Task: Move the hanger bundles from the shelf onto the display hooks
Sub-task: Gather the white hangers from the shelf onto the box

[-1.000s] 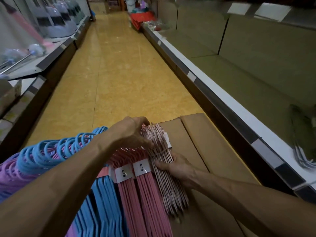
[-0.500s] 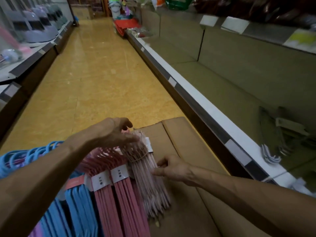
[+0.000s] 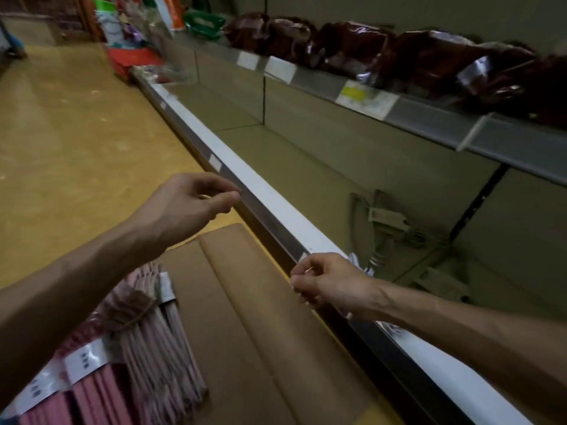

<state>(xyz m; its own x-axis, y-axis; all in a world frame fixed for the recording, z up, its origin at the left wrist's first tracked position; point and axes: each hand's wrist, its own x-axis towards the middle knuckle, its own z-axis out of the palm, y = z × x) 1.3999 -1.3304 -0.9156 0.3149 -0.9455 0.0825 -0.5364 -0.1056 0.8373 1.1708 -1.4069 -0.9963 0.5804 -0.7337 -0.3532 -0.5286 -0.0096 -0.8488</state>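
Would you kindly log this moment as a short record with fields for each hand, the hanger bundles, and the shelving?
left hand: raised above the cardboard box, fingers loosely curled, holding nothing
right hand: near the lower shelf edge, fingers curled; whether it pinches anything cannot be told
pink hanger bundles: lying on the box, banded with white labels
grey hanger bundles: lying on the lower shelf, beyond the right hand
upper shelf: dark red wrapped packs

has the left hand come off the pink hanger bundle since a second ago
Yes. The left hand has lifted off the pink hanger bundle on the cardboard box and moved toward the shelf edge, holding nothing.
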